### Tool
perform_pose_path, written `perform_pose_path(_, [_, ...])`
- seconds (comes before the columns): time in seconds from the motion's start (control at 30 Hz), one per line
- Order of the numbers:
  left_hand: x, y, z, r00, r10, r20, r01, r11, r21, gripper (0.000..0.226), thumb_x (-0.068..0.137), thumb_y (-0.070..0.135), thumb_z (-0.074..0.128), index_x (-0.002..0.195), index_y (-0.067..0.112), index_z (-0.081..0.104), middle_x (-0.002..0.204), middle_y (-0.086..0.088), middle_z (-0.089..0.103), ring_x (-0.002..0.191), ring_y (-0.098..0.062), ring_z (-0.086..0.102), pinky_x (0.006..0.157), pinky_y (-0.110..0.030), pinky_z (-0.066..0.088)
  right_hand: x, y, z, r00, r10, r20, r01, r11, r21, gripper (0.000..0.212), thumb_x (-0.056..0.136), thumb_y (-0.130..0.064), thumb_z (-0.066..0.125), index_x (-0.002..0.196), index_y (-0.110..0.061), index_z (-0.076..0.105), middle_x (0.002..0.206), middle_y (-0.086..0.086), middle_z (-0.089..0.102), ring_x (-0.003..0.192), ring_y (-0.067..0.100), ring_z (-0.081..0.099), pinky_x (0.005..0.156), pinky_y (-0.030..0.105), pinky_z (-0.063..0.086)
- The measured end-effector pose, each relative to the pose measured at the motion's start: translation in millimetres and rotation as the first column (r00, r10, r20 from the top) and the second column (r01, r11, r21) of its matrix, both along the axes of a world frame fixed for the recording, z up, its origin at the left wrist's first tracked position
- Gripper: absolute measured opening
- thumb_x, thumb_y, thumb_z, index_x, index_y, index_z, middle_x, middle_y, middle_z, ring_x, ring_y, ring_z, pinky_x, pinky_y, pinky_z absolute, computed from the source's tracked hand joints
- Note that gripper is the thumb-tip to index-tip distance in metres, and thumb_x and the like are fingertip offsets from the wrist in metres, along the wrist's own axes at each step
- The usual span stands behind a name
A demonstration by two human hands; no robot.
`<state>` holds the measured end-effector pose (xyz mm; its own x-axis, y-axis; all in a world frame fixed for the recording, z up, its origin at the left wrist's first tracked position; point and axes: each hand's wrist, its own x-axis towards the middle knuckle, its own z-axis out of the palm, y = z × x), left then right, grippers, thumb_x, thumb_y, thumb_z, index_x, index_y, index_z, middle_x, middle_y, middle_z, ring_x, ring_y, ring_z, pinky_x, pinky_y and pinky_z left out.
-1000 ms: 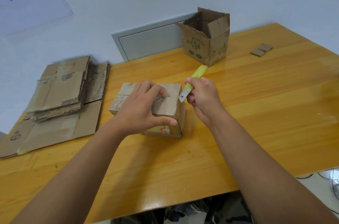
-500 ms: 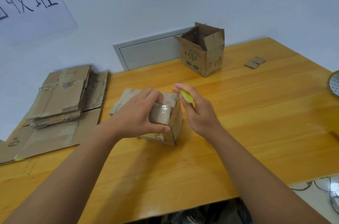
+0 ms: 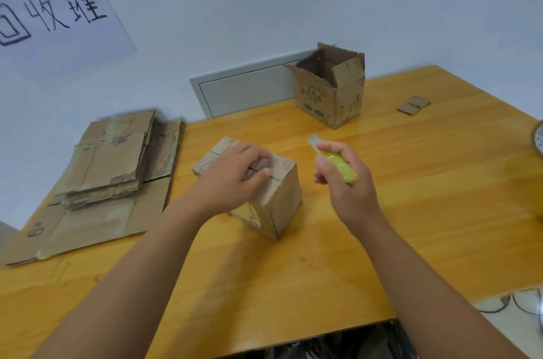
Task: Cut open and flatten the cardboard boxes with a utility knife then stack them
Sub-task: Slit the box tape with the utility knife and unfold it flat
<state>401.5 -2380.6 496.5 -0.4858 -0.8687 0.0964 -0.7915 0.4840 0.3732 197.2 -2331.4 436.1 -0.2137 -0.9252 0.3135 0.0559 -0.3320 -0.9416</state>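
A small closed cardboard box (image 3: 283,200) stands in the middle of the wooden table (image 3: 411,211). My left hand (image 3: 232,179) lies on its top, fingers curled at the slit in the top seam. My right hand (image 3: 343,179) is to the right of the box, lifted off it, and grips a yellow-green utility knife (image 3: 335,163) whose tip points up and away. A pile of flattened cardboard boxes (image 3: 108,170) lies at the table's left end. A taller open box (image 3: 329,85) with green print stands at the back.
A small cardboard scrap (image 3: 413,105) lies at the far right of the table. A grey round object (image 3: 539,138) shows at the right edge. A white wall panel (image 3: 244,88) sits behind the table. Cables (image 3: 517,303) lie on the floor below the front edge.
My right hand has pulled the knife away from the box's top edge, to the right and up. The left hand's fingers have moved onto the top seam.
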Motion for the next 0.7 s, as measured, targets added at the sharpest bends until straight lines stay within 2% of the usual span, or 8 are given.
perform_pose_path(0.07, [-3,-5,0,0.997,-0.009,0.076,0.007,1.0,0.031,0.034,0.099,0.04,0.05,0.133,0.036,0.052,0.133,0.014,0.043,0.126,-0.01,0.037,0.108,-0.042,0.036,-3,5,0,0.991,0.064,0.119,-0.068,0.997,0.027,0.023,0.101,-0.009,0.051,0.118,-0.024,0.054,0.071,-0.002,0.061,0.072,0.015,0.058,0.069,0.028,0.05])
perform_pose_path(0.13, [-5,-7,0,0.995,-0.016,0.103,0.01,0.998,0.061,0.038,0.098,0.039,0.052,0.136,0.038,0.049,0.138,0.013,0.039,0.131,-0.011,0.032,0.112,-0.045,0.029,-6,7,-1,0.98,0.101,0.173,-0.112,0.992,0.055,0.02,0.102,-0.006,0.048,0.117,-0.019,0.051,0.072,0.003,0.063,0.074,0.019,0.06,0.068,0.029,0.049])
perform_pose_path(0.2, [-4,-7,0,0.994,-0.02,0.107,0.013,0.997,0.073,0.041,0.098,0.039,0.052,0.138,0.04,0.046,0.14,0.015,0.037,0.133,-0.01,0.028,0.115,-0.044,0.024,-10,9,-2,0.961,0.122,0.247,-0.145,0.986,0.076,0.016,0.101,-0.005,0.05,0.112,-0.015,0.055,0.074,0.006,0.063,0.073,0.02,0.061,0.067,0.03,0.049])
perform_pose_path(0.3, [-4,-11,1,0.99,-0.045,0.13,0.032,0.994,0.102,0.047,0.098,0.04,0.052,0.143,0.04,0.04,0.149,0.015,0.032,0.14,-0.012,0.022,0.118,-0.045,0.018,-12,10,0,0.883,0.107,0.458,-0.179,0.977,0.117,0.013,0.094,-0.001,0.055,0.097,-0.01,0.064,0.065,0.006,0.055,0.062,0.017,0.053,0.061,0.026,0.044])
perform_pose_path(0.37, [-5,-16,3,0.988,-0.083,0.131,0.062,0.986,0.156,0.053,0.098,0.039,0.054,0.147,0.038,0.036,0.156,0.015,0.028,0.148,-0.012,0.013,0.121,-0.045,0.013,-10,9,2,0.836,0.101,0.539,-0.197,0.973,0.122,0.009,0.087,-0.007,0.062,0.081,-0.012,0.066,0.059,0.003,0.048,0.057,0.016,0.046,0.056,0.025,0.039])
perform_pose_path(0.43, [-7,-20,5,0.989,-0.106,0.102,0.083,0.974,0.21,0.058,0.094,0.037,0.055,0.149,0.035,0.035,0.158,0.014,0.027,0.15,-0.011,0.009,0.122,-0.043,0.012,-6,9,1,0.841,0.093,0.534,-0.203,0.968,0.15,0.018,0.09,-0.006,0.06,0.075,-0.014,0.062,0.057,0.001,0.045,0.054,0.016,0.043,0.052,0.024,0.037])
perform_pose_path(0.53, [-11,-19,3,0.991,-0.09,0.101,0.069,0.977,0.2,0.069,0.081,0.044,0.047,0.148,0.034,0.036,0.156,0.013,0.031,0.149,-0.01,0.011,0.122,-0.043,0.012,-1,9,-3,0.873,0.082,0.48,-0.21,0.952,0.22,0.013,0.096,0.002,0.05,0.091,-0.007,0.058,0.055,0.003,0.05,0.052,0.016,0.046,0.049,0.025,0.039])
perform_pose_path(0.7, [-8,-18,0,0.998,-0.068,-0.015,0.069,0.975,0.209,0.066,0.08,0.04,0.05,0.145,0.032,0.04,0.151,0.013,0.036,0.149,-0.008,0.011,0.121,-0.041,0.014,3,1,-5,0.9,0.084,0.428,-0.246,0.908,0.34,0.009,0.093,0.001,0.055,0.092,-0.003,0.063,0.055,0.002,0.049,0.052,0.014,0.042,0.047,0.022,0.035])
